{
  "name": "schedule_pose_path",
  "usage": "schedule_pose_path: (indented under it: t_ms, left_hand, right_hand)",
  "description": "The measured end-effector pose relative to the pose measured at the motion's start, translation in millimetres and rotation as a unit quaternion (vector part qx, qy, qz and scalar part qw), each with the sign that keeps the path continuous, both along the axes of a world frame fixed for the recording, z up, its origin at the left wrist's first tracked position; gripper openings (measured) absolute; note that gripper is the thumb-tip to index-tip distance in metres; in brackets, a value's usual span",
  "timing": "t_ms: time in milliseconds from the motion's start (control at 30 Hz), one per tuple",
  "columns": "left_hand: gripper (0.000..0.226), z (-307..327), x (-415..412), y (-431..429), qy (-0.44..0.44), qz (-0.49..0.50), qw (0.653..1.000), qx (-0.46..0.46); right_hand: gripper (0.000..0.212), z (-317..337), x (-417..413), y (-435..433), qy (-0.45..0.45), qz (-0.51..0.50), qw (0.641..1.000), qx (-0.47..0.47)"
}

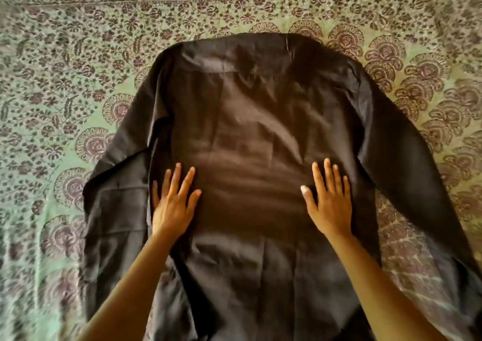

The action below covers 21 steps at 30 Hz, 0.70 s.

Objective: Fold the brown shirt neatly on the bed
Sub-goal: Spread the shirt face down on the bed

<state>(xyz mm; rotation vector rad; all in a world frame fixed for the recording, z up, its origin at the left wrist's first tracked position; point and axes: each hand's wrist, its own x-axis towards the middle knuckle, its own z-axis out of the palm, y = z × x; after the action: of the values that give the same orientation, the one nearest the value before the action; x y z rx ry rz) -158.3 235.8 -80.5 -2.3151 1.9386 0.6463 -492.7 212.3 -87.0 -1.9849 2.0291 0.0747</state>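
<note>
The bed carries a single garment. It is covered by a pale green bedspread printed with dark flowers and round fan motifs, with a patterned border band running left to right along the far side.

The brown shirt lies spread flat on this cover, in the middle of the view. Its long axis runs from near to far. The collar is at the far end, and the body widens toward the person until it leaves the bottom edge of the view, so the hem cannot be seen. The plain back panel faces up, with soft creases across the middle and a crease running lengthwise down the near part.

The left sleeve falls away from the far shoulder, angles out to the left and bends back toward the near side, lying rumpled beside the body. The right sleeve slants out to the right and near, straighter, with bedspread showing between it and the body.

Both hands rest palm down on the shirt's middle, well apart. The left hand lies near the left side seam, and the right hand near the right edge of the body. Each has its fingers straight, spread and pointing far, pressing the fabric flat and gripping nothing. Bare forearms reach in from the near edge.
</note>
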Motion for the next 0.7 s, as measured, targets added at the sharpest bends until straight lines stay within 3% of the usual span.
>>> schedule_pose_path:
  t_ms: [67,167,300,367,433,567,633,700]
  left_hand:
    - [0.063,3.5,14.5,11.1,-0.020,0.015,1.000,0.006]
    - [0.051,15.0,12.0,11.6,0.026,0.051,0.998,0.007]
    - [0.041,41.0,-1.0,49.1,0.029,0.160,0.982,-0.097]
    - [0.045,50.0,-8.8,80.7,0.008,0.244,0.965,-0.093]
    - [0.061,53.9,-19.5,112.2,0.004,0.284,0.958,-0.028]
    - [0.085,54.8,-40.3,164.8,-0.004,0.221,0.970,0.100]
    - [0.079,58.4,-39.1,181.3,0.014,0.200,0.977,0.067]
    - [0.071,62.0,-26.0,190.6,0.117,0.243,0.963,-0.013]
  right_hand:
    - [0.070,-0.2,-9.3,-6.0,0.005,0.012,1.000,0.003]
    - [0.067,5.5,-4.6,-10.2,0.004,0.000,1.000,0.025]
    - [0.060,18.9,18.1,26.2,-0.010,-0.025,0.998,0.054]
    - [0.061,25.4,30.8,62.4,-0.014,-0.001,0.998,0.056]
    - [0.061,31.2,43.6,106.8,-0.017,0.035,0.997,0.072]
    - [0.061,34.0,58.7,185.8,-0.005,0.106,0.988,0.112]
    - [0.060,35.6,56.7,205.3,0.006,0.106,0.987,0.124]
    - [0.060,37.1,50.8,211.8,0.012,0.106,0.987,0.119]
